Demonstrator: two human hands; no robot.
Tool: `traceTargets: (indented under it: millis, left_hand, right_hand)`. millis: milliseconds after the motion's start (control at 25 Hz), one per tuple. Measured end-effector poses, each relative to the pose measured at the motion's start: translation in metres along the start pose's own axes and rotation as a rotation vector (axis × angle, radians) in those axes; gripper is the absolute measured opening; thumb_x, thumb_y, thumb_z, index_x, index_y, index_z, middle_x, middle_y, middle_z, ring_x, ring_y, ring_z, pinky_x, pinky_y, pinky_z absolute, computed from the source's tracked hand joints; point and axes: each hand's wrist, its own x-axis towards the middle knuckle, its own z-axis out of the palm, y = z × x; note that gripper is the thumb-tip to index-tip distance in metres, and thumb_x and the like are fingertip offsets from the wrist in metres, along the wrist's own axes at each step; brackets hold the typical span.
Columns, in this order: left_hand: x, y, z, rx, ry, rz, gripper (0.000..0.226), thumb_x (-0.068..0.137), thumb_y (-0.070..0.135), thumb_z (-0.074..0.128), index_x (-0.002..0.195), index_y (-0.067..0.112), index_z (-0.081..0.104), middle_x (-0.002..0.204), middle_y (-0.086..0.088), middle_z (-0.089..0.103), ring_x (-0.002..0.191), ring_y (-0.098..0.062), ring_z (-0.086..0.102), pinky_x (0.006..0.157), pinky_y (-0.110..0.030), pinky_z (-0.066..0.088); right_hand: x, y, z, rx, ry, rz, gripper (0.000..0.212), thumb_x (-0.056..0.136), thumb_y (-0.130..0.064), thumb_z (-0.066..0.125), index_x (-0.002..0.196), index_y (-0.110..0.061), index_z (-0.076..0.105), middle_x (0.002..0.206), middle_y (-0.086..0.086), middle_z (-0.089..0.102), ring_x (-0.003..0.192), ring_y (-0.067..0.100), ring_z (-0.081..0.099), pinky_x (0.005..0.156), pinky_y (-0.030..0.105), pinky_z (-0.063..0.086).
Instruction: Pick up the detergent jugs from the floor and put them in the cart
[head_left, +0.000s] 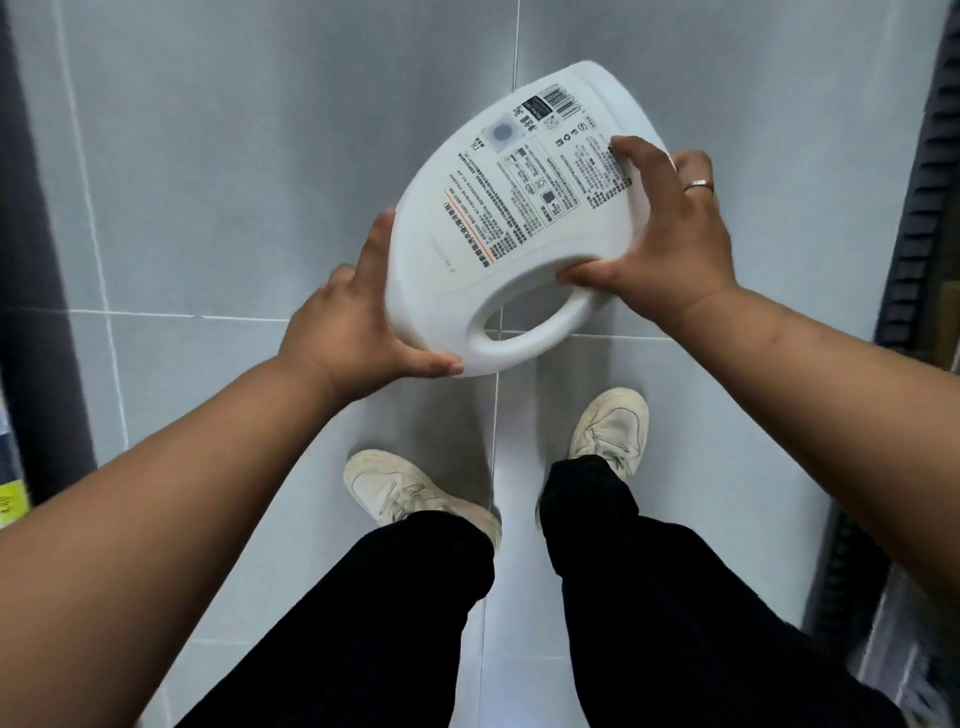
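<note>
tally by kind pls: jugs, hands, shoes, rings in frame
jug: 1, white, held off the floor
hands: 2, left hand and right hand, both gripping the jug
shoes: 2, left shoe and right shoe, off-white
ring: 1, on the right hand
total: 6

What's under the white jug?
The white plastic detergent jug, gripped by left hand and right hand, hangs over grey tiled floor; tile shows through its handle hole. The floor directly beneath is covered.
</note>
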Motion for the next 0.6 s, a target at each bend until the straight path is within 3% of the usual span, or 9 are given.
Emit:
traceTargets:
  millis: [320,600]
  left_hand:
    - [-0.215,0.04,-0.152,-0.142,0.175,-0.151,0.141,0.037,0.067,0.087,0.146,0.052,0.0,0.121,-0.009,0.056,0.108,-0.034,0.057,0.089,-0.048,0.05]
    - [-0.438,0.091,-0.236,-0.311,0.447,-0.273,0.142,0.039,0.069,0.085,0.148,0.051,-0.005,0.142,0.005,0.049,0.129,-0.025,0.046,0.097,-0.045,0.046]
  right_hand:
    - [-0.09,-0.182,-0.159,-0.022,-0.084,-0.264,0.105,0.047,-0.052,0.09,0.138,-0.046,0.04,0.135,0.005,0.037,0.12,0.028,0.046,0.096,0.04,0.046]
    - [-0.195,-0.325,-0.285,0.01,-0.19,-0.632,0.104,0.046,-0.054,0.09,0.137,-0.048,0.039,0.134,0.004,0.036,0.123,0.026,0.044,0.097,0.037,0.044]
